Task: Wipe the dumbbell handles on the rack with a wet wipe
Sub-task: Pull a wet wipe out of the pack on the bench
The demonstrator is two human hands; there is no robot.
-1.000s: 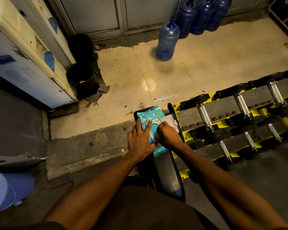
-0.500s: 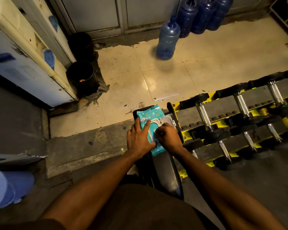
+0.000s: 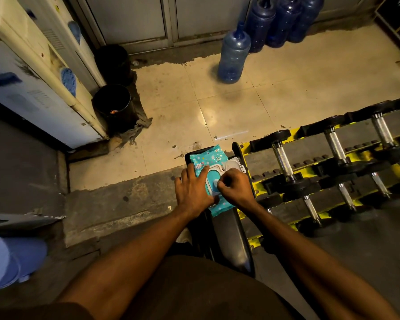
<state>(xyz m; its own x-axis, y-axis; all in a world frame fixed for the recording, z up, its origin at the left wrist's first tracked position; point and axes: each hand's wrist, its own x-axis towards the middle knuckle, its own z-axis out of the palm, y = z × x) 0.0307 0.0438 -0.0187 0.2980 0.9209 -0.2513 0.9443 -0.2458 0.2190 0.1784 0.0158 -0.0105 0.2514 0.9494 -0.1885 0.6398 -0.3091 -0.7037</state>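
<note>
A teal wet wipe pack (image 3: 211, 159) lies on the end of a black padded bench (image 3: 231, 234), its white flip lid (image 3: 234, 165) folded open. My left hand (image 3: 192, 188) presses flat on the pack's left side. My right hand (image 3: 234, 188) pinches at the pack's opening, where a bit of wipe (image 3: 214, 183) shows. To the right stands the yellow and black dumbbell rack (image 3: 261, 185) with several dumbbells; their chrome handles (image 3: 281, 159) point toward me.
Two black bins (image 3: 114, 107) stand by white cabinets (image 3: 32, 84) on the left. Blue water jugs (image 3: 233, 57) stand on the tiled floor at the back. A blue object (image 3: 9, 259) sits at the lower left.
My right hand has shifted from the pack's lid area to pinching at the opening. The left hand stays pressed on the pack. The view has drifted slightly.
</note>
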